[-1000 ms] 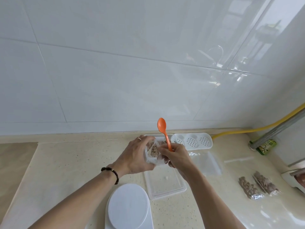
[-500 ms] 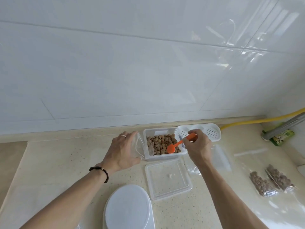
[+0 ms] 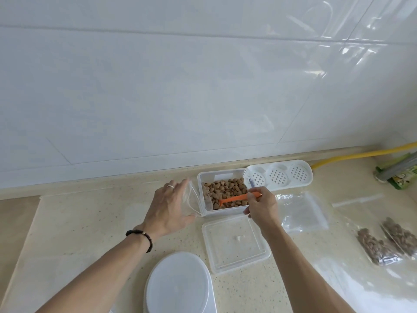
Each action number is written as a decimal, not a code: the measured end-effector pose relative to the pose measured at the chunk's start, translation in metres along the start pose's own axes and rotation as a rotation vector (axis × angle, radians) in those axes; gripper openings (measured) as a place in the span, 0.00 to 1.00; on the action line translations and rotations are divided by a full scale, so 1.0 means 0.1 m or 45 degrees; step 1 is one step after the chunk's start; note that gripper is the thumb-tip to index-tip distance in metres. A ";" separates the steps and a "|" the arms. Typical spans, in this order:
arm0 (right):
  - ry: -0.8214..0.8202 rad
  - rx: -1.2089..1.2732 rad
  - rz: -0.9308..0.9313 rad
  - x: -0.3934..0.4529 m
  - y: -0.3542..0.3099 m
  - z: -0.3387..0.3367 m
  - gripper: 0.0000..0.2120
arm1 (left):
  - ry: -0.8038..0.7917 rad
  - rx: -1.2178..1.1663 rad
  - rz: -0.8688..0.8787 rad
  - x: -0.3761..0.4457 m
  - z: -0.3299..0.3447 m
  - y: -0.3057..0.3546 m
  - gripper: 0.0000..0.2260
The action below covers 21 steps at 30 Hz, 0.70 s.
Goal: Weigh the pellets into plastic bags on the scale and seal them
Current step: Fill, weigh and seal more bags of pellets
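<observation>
Scooping is the step I think I am on. My right hand [image 3: 261, 205] pinches the end of the orange spoon [image 3: 237, 198], fingers curled round the handle. The spoon lies almost flat — its long line runs from my right hand leftward, with the bowl down among the pellets [image 3: 223, 193] in the clear box [image 3: 222, 212].

My left hand [image 3: 168, 210] holds the empty plastic bag [image 3: 191, 199] just beside the left wall of the box. The fingers look fairly straight along the bag, and the thumb comes in from below to keep hold of it. I cannot tell how wide the bag's mouth is open.

So the bag sits to the left of the pellets, right where the spoon's bowl already points. I think the next move is a short lift to the left — over the box wall and into the bag.

The scale [image 3: 180, 285] is close to me, below both hands. Two filled bags [image 3: 388, 242] lie far off to the right.
</observation>
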State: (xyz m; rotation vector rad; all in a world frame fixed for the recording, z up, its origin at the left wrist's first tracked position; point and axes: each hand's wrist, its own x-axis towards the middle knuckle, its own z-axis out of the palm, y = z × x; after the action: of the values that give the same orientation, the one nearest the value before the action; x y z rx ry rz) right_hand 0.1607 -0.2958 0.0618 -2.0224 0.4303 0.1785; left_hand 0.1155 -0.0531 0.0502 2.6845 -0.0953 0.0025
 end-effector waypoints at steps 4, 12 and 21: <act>0.056 0.187 0.115 0.02 0.09 0.04 0.05 | 0.005 0.029 -0.009 0.04 0.02 0.03 0.44; 0.230 0.373 0.164 0.07 0.09 -0.24 0.06 | 0.020 0.079 0.007 0.19 0.02 0.16 0.43; 0.261 0.561 0.079 0.02 -0.21 -0.63 0.05 | 0.001 0.134 0.009 0.41 0.03 0.38 0.41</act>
State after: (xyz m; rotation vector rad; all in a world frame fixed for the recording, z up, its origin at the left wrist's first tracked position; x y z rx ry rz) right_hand 0.1669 -0.3434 0.1082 -1.5987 0.6049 -0.0834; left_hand 0.1541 -0.0913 0.0649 2.7895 -0.1070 0.0116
